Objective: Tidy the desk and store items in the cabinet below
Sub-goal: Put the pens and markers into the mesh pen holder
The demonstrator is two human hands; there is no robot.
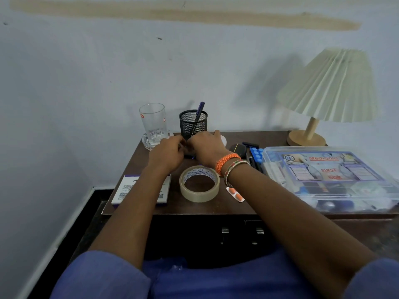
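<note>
My left hand (pixel 167 153) and my right hand (pixel 206 145) meet over the back of the dark wooden desk (pixel 265 137), just in front of a black mesh pen holder (pixel 192 124) with one purple pen (pixel 199 112) in it. Both hands curl around a small dark object (pixel 189 156) that they mostly hide; I cannot tell what it is. A roll of clear tape (pixel 199 183) lies flat nearer to me. A white box with a barcode (pixel 129 189) sits under my left forearm. An orange pill strip (pixel 235 194) lies beside the tape.
A drinking glass (pixel 153 120) stands in a glass dish at the back left. A clear plastic first-aid box (pixel 328 178) fills the right side, with dark pens and a blue pill strip (pixel 255 153) beside it. A pleated lamp (pixel 328 87) stands back right. Cabinet doors with metal handles (pixel 241 234) lie below.
</note>
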